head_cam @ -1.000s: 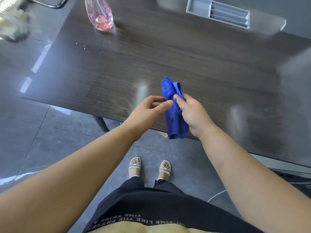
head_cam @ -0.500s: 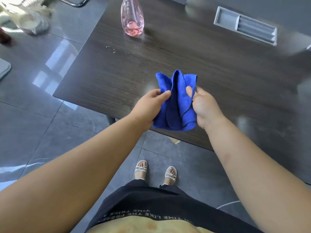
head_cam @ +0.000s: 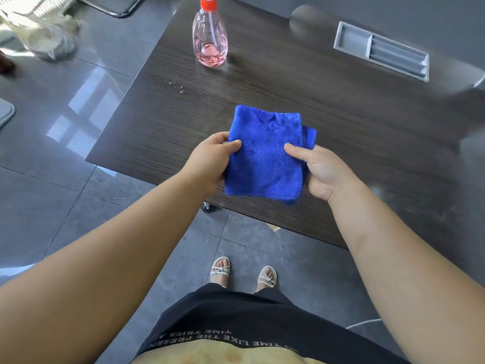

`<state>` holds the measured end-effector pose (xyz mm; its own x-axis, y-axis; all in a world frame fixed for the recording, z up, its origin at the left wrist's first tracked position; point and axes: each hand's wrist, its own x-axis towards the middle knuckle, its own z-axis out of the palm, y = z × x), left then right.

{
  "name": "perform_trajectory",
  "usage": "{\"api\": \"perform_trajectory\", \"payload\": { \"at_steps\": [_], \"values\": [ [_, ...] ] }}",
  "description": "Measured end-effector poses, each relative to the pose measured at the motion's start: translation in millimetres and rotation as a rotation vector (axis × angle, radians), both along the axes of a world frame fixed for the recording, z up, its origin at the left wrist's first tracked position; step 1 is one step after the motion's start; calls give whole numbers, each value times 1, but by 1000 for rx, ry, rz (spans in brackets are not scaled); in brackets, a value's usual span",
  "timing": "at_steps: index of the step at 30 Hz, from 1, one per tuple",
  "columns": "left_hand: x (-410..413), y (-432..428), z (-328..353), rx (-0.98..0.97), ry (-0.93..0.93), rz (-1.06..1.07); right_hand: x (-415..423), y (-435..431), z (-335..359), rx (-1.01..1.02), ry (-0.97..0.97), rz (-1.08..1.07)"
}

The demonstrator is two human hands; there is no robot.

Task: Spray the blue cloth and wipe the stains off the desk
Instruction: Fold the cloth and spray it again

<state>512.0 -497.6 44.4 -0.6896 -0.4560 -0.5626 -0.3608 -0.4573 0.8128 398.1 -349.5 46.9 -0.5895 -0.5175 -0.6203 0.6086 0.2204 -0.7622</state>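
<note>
both grips [head_cam: 210, 161] [head_cam: 320, 172] pinch blue cloth [head_cam: 262, 158] | fingers hidden under | bottle [head_cam: 210, 38] nozzle cropped?

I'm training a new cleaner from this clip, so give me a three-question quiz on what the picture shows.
1. True or false: the spray bottle is lying on its side on the desk.
2. Which hand holds the blue cloth? A) only the left hand B) only the right hand C) both
3. Fill in: the small specks on the desk lie between the cloth and the ____.

Key
1. False: it stands upright.
2. C: each hand pinches one side edge.
3. Spray bottle.
</note>
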Motion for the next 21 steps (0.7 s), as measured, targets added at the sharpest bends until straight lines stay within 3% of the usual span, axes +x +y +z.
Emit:
{"api": "perform_trajectory", "payload": {
  "at_steps": [2,5,7,9,14,21],
  "values": [
    [2,-2,-4,-45,-71,17,0,-3,4,-81,-8,26],
    [4,4,-6,-338,-180,-51,2,-8,7,-140,-15,45],
    [2,9,1,-508,-160,-23,2,-11,8,-167,-14,57],
    [-3,14,9,-542,-130,-40,0,-13,8,-192,-14,81],
    [-13,20,12,-336,-25,-280,-15,-13,15,-220,24,166],
    [-39,16,8,103,37,-162,-57,-10,31,-222,66,205]
  ]
}}
